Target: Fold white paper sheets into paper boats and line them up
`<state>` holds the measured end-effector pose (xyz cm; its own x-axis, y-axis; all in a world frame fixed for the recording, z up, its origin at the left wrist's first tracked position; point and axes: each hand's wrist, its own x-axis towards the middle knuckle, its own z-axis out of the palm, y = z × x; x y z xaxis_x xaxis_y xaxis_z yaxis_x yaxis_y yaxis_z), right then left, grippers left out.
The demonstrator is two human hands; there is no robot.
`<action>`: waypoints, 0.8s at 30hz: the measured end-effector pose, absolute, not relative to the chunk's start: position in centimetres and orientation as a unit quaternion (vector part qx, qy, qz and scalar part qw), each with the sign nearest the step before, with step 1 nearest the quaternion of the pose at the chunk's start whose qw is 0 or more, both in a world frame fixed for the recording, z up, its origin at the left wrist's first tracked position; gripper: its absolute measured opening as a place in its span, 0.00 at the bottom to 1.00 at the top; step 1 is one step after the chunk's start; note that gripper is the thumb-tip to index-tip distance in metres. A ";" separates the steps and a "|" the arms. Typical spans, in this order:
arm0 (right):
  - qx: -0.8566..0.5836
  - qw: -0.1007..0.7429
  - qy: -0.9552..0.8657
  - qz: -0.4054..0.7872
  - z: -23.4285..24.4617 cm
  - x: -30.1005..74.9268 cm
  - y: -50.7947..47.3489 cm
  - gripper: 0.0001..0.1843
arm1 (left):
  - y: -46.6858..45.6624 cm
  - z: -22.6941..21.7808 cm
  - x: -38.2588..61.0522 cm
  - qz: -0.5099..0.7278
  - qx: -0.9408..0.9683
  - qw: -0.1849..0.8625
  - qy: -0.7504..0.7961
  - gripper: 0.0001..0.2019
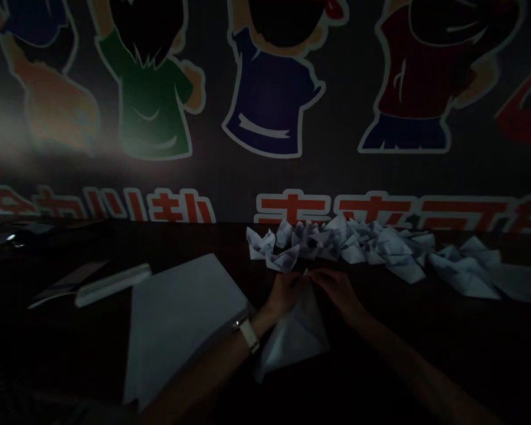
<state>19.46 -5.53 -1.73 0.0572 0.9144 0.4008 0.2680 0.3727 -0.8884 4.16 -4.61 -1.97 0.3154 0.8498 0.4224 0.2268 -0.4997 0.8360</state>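
My left hand [285, 293] and my right hand [336, 292] meet at the top corner of a folded white paper sheet [294, 336], pinching it between their fingers. The sheet lies in a triangular shape on the dark table [71, 366], just below the hands. Left of my left hand lies a stack of white paper [181, 324], close to my left wrist, which wears a white-strapped wristwatch [248, 333]. Several folded paper boats [358, 248] lie in a loose row beyond my hands.
A long white object [112, 284] and a flat dark strip [71, 282] lie left of the paper stack. Dim items sit at the far left table edge [17, 236]. Behind the table stands a wall mural [269, 88] of cartoon figures with red characters.
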 end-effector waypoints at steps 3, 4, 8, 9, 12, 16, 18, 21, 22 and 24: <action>-0.471 0.537 -0.628 0.310 -1.8 19.6 -5.3 0.16 | -4.6 -2.0 4.1 0.447 0.749 0.330 0.362 0.22; -0.468 0.533 -0.632 0.312 -1.9 19.7 -5.2 0.17 | -4.6 -2.0 4.2 0.442 0.752 0.330 0.360 0.22; -0.465 0.521 -0.657 0.284 -2.2 19.8 -4.7 0.18 | -4.6 -2.4 4.5 0.464 0.741 0.333 0.353 0.18; -0.465 0.518 -0.662 0.276 -2.2 19.8 -4.7 0.18 | -4.6 -2.5 4.6 0.487 0.731 0.329 0.348 0.16; -0.466 0.506 -0.677 0.261 -2.0 19.7 -4.9 0.18 | -4.6 -2.3 4.7 0.536 0.701 0.337 0.327 0.13; -0.480 0.501 -0.678 0.242 -1.6 19.4 -5.5 0.17 | -4.5 -2.0 4.3 0.523 0.678 0.404 0.324 0.12; -0.479 0.504 -0.675 0.248 -1.5 19.2 -5.7 0.17 | -4.4 -2.0 4.1 0.530 0.652 0.436 0.323 0.13; -0.465 0.516 -0.667 0.270 -1.6 18.8 -5.8 0.16 | -4.3 -2.0 3.9 0.532 0.635 0.449 0.335 0.14; -0.460 0.518 -0.665 0.279 -1.7 18.7 -5.8 0.16 | -4.2 -1.9 3.9 0.532 0.638 0.439 0.343 0.14; -0.449 0.512 -0.670 0.297 -1.8 18.5 -5.9 0.15 | -4.2 -1.9 3.9 0.526 0.650 0.416 0.357 0.15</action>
<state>18.50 -5.91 -1.76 -0.0729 0.9047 0.4198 0.2967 0.4216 -0.8569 3.87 -4.16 -1.95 0.1910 0.9021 0.3870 0.0266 -0.3989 0.9166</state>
